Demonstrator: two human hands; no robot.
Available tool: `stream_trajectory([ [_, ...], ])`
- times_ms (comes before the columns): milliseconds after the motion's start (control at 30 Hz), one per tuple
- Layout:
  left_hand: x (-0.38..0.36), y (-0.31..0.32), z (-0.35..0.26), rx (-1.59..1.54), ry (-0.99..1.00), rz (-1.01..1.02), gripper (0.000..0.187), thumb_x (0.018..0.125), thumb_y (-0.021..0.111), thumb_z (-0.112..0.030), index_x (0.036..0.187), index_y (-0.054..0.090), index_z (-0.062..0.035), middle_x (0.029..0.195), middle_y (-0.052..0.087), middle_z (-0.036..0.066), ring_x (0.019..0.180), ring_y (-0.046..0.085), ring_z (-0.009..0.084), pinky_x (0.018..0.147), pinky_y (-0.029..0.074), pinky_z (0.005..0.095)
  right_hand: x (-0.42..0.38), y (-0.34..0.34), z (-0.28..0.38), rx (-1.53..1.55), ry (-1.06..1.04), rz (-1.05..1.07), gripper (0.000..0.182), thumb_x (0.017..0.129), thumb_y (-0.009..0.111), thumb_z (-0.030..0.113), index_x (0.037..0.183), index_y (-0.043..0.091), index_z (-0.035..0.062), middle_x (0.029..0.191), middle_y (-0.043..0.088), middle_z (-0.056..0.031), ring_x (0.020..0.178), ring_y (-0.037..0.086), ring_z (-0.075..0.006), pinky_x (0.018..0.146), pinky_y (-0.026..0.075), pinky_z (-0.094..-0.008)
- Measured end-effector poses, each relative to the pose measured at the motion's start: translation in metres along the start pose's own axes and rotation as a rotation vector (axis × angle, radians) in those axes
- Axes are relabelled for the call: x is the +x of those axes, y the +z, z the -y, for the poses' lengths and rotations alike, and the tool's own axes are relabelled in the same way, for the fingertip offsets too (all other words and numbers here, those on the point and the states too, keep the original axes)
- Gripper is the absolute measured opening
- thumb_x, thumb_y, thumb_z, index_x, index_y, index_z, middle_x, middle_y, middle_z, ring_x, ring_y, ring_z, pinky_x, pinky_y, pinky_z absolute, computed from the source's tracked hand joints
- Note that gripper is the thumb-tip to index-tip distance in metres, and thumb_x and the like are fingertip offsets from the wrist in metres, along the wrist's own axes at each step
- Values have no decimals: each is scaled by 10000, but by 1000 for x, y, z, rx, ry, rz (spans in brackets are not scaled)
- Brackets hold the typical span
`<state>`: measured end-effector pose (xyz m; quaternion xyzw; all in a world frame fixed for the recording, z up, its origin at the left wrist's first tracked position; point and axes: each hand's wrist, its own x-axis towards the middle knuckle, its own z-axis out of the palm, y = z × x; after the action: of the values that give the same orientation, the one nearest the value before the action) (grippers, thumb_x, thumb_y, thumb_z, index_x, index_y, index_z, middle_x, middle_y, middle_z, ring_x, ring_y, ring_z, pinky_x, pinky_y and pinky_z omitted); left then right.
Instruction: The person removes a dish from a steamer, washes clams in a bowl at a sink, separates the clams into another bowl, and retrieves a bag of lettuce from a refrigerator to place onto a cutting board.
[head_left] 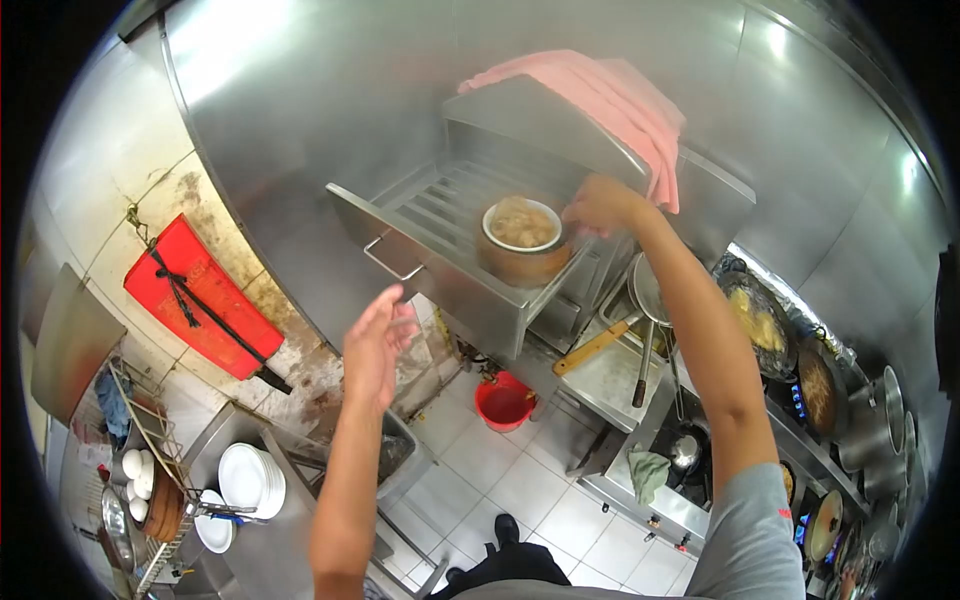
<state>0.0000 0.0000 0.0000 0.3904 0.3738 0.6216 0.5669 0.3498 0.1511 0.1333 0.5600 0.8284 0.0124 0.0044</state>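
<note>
A metal steam drawer (425,265) is pulled out, with slats in its base and a wire handle (394,259) on its front. Inside it sits a round brown steamer basket (522,267) holding a white-rimmed bowl (489,228) of pale brown food, and steam hangs around it. My left hand (375,347) is open in the air just below the handle, apart from it, with nothing in it. Right beside the basket, at its right edge, my right hand (603,207) has its fingers curled together. Whatever is between those fingers, if anything, is hidden.
A pink towel (610,100) drapes over the metal hood above the drawer. To the right are a wooden-handled tool (597,347), a strainer (648,290) and lit burners with pans (820,390). A red bucket (504,401) stands on the floor; plates (250,482) are stacked at left.
</note>
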Motion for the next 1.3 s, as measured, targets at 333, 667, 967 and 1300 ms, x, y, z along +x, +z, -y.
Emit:
stream_trajectory([
  [333, -221, -284, 119, 298, -184, -735, 317, 930, 635, -290, 1167, 678, -84, 876, 652, 10, 717, 571, 89, 619, 446, 235, 44, 13, -42, -118, -580, 46, 185, 728, 746, 123, 907, 706, 101, 761, 677, -91, 707, 649, -327, 637, 521, -422],
  [667, -223, -578, 161, 578, 230, -1462, 347, 893, 681, -278, 1107, 589, -21, 933, 617, 77, 653, 580, 207, 548, 484, 353, 23, 11, -40, 245, -386, 29, 258, 750, 734, 191, 975, 677, 79, 855, 677, -73, 765, 663, -250, 655, 534, -391],
  [967, -222, -602, 166, 566, 361, -1424, 379, 908, 617, -296, 1171, 567, -27, 1022, 626, 110, 806, 626, 233, 654, 547, 396, 11, 11, 13, 1180, 74, 202, 430, 873, 710, 212, 1182, 605, -67, 1090, 661, -165, 957, 686, -263, 847, 600, -404],
  [1300, -261, -483, 116, 74, 249, -1458, 155, 822, 692, -85, 926, 578, -68, 761, 603, 40, 553, 529, 123, 443, 380, 254, -1, 1, 50, 1190, 84, 344, 593, 923, 659, 219, 1375, 400, -64, 1248, 577, -234, 1010, 679, -324, 853, 597, -386],
])
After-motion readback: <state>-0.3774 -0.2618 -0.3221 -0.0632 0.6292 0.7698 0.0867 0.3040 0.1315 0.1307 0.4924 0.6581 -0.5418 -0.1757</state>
